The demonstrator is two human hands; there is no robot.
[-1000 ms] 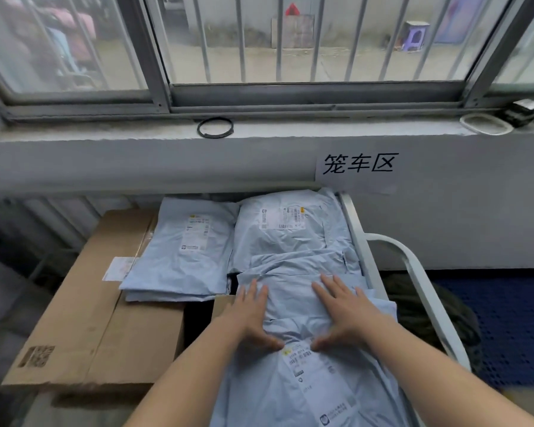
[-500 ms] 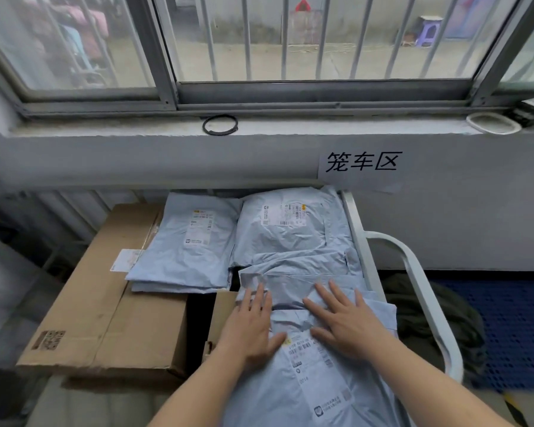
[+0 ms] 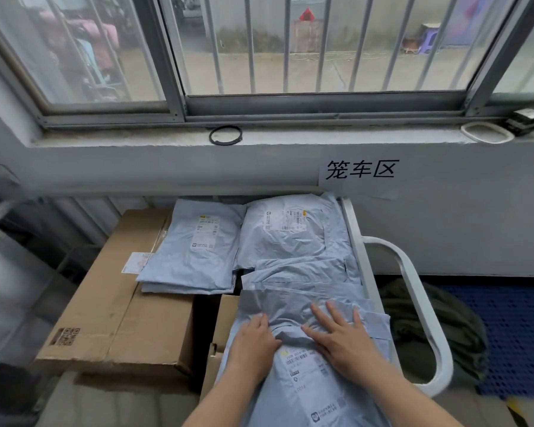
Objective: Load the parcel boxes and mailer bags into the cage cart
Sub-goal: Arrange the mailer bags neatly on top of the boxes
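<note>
Sliding nearward since a second ago, both hands bunch top mailer bag (image 3: 309, 392). Right hand (image 3: 341, 337) flat, fingers spread; left hand (image 3: 255, 339) tips buried in crease, grip untellable. Bag rests right side of cage cart (image 3: 355, 241), likely loaded.

Both hands now lie nearer the person on the top mailer bag (image 3: 302, 380) than a second ago, so more film shows beyond the fingertips.

Left hand (image 3: 256, 340): the fingers are no longer fanned out flat. They are drawn together, tips pressed down into the film.

Right hand (image 3: 341, 337): it has slid back and a little leftward, and its thumb is closer to the left hand.

Between the two hands the film, smoother before, is now pushed up into a crumpled ridge.
</note>
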